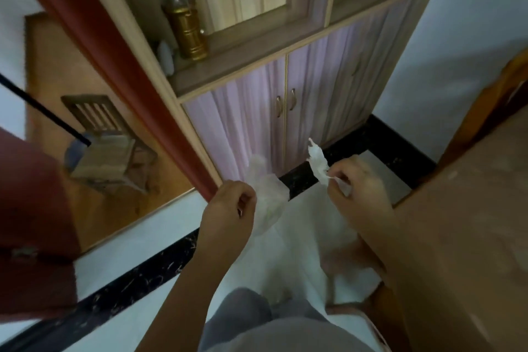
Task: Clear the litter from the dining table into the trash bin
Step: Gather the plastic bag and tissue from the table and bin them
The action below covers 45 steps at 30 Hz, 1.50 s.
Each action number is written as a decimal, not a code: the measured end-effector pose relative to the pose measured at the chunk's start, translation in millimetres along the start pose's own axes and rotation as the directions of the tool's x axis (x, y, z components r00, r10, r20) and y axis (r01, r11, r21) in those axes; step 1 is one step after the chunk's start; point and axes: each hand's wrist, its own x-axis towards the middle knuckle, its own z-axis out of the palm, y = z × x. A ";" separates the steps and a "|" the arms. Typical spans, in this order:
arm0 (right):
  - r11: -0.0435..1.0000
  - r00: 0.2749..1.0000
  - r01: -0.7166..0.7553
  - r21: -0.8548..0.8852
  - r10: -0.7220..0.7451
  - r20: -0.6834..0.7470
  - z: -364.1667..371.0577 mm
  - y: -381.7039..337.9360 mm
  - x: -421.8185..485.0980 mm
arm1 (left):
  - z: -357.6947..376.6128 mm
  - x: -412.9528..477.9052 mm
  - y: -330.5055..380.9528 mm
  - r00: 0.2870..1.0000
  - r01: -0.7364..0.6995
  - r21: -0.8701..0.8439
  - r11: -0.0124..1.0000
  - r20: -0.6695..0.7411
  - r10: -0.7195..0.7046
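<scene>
My left hand (231,208) is closed on a thin, see-through plastic wrapper (267,197) that hangs blurred beside it. My right hand (357,183) pinches a crumpled white tissue (318,161), which sticks up and to the left of the fingers. Both hands are held out in front of me above the white floor. The brown dining table (471,208) fills the right side, its edge next to my right forearm. No trash bin shows in this view.
A cabinet with pale lilac doors (257,111) stands straight ahead, with a gold container (188,31) on its shelf. A red door frame (114,66) runs diagonally at left; a wooden chair (108,146) stands beyond it. A black floor border (128,286) crosses the white tiles.
</scene>
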 end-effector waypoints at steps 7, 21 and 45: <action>0.979 0.985 -0.161 -0.122 0.151 -0.083 17.5 40.6 72.4 | 43.2 135.0 -20.0 0.971 -0.134 -0.128 0.983 0.180 0.156; 0.819 0.800 -0.531 -0.217 0.399 -0.448 -4.0 84.7 226.0 | 138.4 373.3 34.5 0.774 -0.383 -0.426 0.819 0.336 0.537; 0.616 0.481 -0.772 -0.158 0.403 -0.779 -264.7 332.4 273.4 | 400.0 518.7 353.4 0.601 -0.406 -0.694 0.595 0.288 0.745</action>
